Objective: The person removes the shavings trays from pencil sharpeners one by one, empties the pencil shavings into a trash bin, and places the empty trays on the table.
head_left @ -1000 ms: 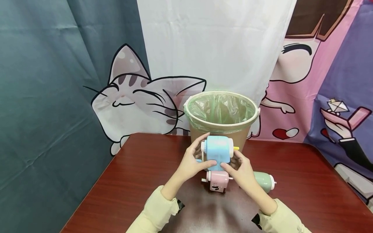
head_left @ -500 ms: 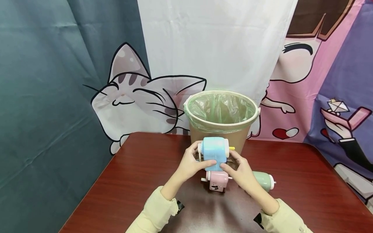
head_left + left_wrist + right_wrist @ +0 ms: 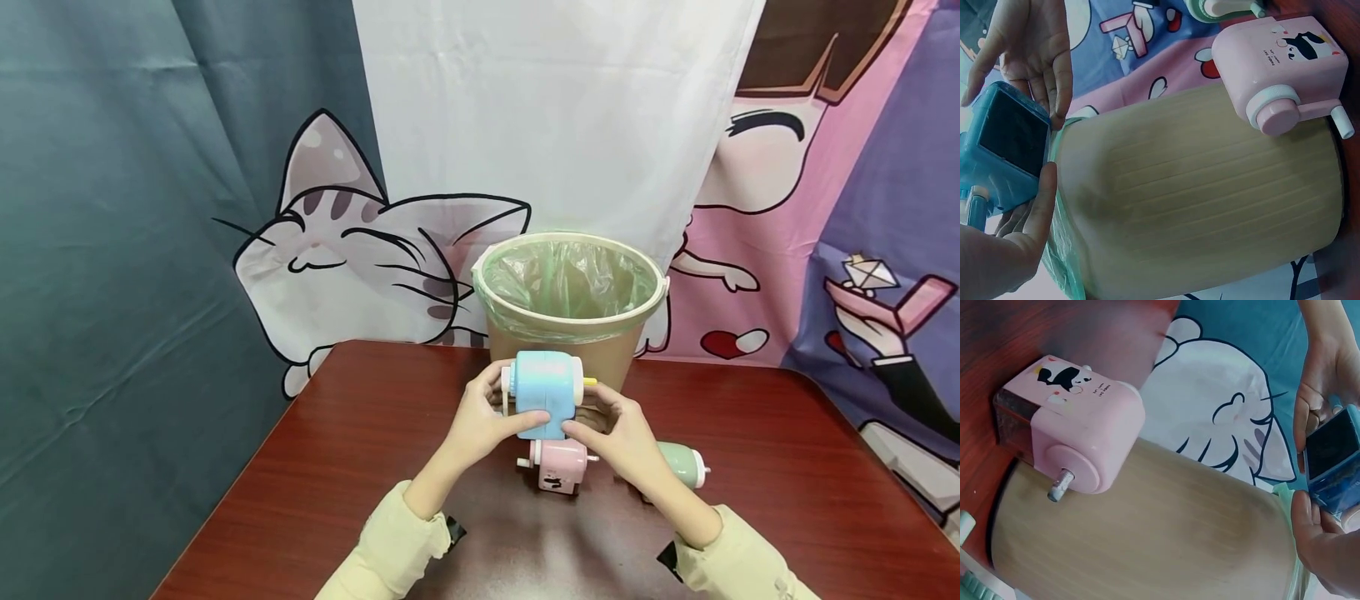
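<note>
Both hands hold a light blue hand-crank pencil sharpener (image 3: 544,393) up in front of the bin. Its white crank side faces left, and a short yellow piece (image 3: 590,382) sticks out at the right. My left hand (image 3: 478,423) grips the left side, thumb on the near face and fingers behind. On the other side my right hand (image 3: 624,435) grips it the same way, the thumbs close together. In the left wrist view a dark panel (image 3: 1015,132) shows on the sharpener's underside. Just below the hands stands a pink pencil sharpener (image 3: 564,463) with a panda print.
A green pencil sharpener (image 3: 681,463) lies behind the right forearm, partly hidden. At the back of the reddish-brown table (image 3: 360,433) stands a tan bin (image 3: 600,354) lined with a green plastic bag (image 3: 555,279). A cartoon-printed cloth (image 3: 562,117) hangs behind.
The blue pencil sharpener has shifted a little to the left, and the left hand with it. Both hands keep their grip. The pink and green sharpeners have stayed in place.
</note>
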A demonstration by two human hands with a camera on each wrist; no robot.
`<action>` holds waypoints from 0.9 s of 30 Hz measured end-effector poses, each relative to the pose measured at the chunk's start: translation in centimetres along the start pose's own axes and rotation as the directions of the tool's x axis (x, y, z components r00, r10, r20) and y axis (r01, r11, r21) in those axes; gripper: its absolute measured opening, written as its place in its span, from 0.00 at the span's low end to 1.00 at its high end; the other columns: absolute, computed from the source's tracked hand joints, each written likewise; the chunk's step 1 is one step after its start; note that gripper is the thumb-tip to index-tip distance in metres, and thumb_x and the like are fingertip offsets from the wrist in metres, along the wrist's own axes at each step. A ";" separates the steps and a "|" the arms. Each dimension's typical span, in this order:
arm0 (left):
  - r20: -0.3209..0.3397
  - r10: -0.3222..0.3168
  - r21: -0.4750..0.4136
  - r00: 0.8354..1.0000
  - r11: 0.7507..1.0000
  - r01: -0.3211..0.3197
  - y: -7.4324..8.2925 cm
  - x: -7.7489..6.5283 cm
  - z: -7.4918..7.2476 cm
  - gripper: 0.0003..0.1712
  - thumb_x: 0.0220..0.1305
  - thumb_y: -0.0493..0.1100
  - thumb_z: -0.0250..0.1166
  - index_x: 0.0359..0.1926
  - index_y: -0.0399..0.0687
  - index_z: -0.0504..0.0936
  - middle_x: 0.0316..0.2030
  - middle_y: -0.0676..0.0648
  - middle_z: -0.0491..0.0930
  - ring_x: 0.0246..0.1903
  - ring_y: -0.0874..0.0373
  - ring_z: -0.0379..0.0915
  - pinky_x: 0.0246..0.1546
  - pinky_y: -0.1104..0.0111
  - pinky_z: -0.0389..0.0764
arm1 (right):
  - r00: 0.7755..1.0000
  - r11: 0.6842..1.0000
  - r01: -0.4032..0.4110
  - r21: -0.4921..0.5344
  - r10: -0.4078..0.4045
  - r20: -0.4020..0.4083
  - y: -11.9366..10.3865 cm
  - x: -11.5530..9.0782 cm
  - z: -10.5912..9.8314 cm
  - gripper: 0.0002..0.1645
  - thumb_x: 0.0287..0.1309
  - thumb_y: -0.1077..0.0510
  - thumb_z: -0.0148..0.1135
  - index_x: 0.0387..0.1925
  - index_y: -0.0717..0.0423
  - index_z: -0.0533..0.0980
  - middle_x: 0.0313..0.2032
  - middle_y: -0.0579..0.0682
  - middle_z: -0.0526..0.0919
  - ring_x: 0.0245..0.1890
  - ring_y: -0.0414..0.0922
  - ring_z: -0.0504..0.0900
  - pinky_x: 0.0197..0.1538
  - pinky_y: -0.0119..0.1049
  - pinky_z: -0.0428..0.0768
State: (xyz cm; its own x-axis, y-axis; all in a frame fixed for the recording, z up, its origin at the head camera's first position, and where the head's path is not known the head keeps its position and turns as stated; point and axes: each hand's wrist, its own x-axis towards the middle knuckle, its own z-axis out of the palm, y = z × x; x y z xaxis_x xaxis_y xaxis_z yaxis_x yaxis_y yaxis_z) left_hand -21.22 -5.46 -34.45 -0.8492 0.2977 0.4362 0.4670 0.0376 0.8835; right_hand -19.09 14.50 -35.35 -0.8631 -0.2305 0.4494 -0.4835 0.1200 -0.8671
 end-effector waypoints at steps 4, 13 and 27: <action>0.011 0.005 0.009 1.000 1.000 -0.005 0.1 0.0 -0.3 0.34 0.47 0.32 0.73 0.57 0.39 0.72 0.43 0.36 0.80 0.33 0.66 0.77 0.36 0.71 0.80 | 1.000 1.000 0.011 0.002 -0.011 0.012 -0.1 0.1 0.1 0.24 0.51 0.71 0.64 0.50 0.76 0.70 0.39 0.29 0.81 0.41 0.29 0.82 0.45 0.24 0.79; 0.074 0.018 -0.009 0.997 1.000 -0.017 -0.4 -0.1 -1.0 0.34 0.48 0.40 0.74 0.57 0.42 0.72 0.45 0.36 0.79 0.37 0.63 0.77 0.38 0.69 0.80 | 0.998 0.998 0.060 -0.034 -0.059 0.028 0.1 0.0 0.0 0.23 0.50 0.72 0.64 0.49 0.76 0.71 0.40 0.27 0.80 0.42 0.27 0.80 0.44 0.23 0.79; 0.062 -0.018 0.023 0.998 1.000 0.016 -0.3 -0.5 -1.0 0.35 0.45 0.32 0.73 0.57 0.41 0.71 0.45 0.37 0.79 0.37 0.62 0.76 0.37 0.70 0.80 | 0.992 0.994 0.109 -0.002 -0.109 0.062 0.7 -0.2 0.1 0.25 0.48 0.74 0.64 0.49 0.77 0.70 0.42 0.28 0.80 0.44 0.27 0.79 0.47 0.22 0.78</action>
State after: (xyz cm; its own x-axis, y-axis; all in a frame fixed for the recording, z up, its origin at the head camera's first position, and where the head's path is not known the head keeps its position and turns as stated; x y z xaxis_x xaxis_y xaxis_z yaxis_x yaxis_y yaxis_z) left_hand -21.20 -6.57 -34.74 -0.8403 0.3560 0.4088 0.4585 0.0644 0.8863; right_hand -19.26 14.56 -36.09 -0.7948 -0.3013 0.5268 -0.5750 0.0961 -0.8125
